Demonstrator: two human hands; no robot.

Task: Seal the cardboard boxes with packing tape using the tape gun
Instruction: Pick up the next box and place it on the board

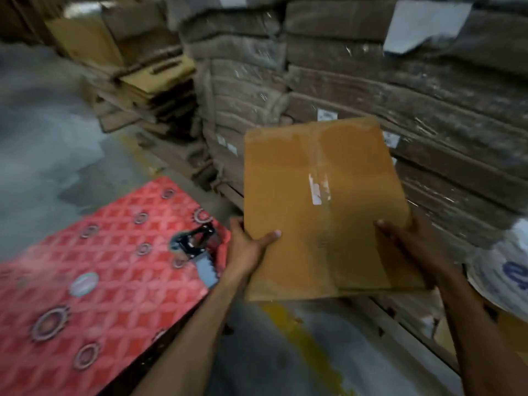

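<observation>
Left hand (246, 248), right hand (413, 244) pinching flat brown cardboard box (285, 167) (torn tape scraps)

A dim grey concrete floor (43, 144) with a yellow painted line (303, 338) runs beside film-wrapped stacks of flattened brown cardboard (428, 90).

The cardboard box (320, 201) hides fingers of left hand (246, 249) and right hand (414, 244).
</observation>
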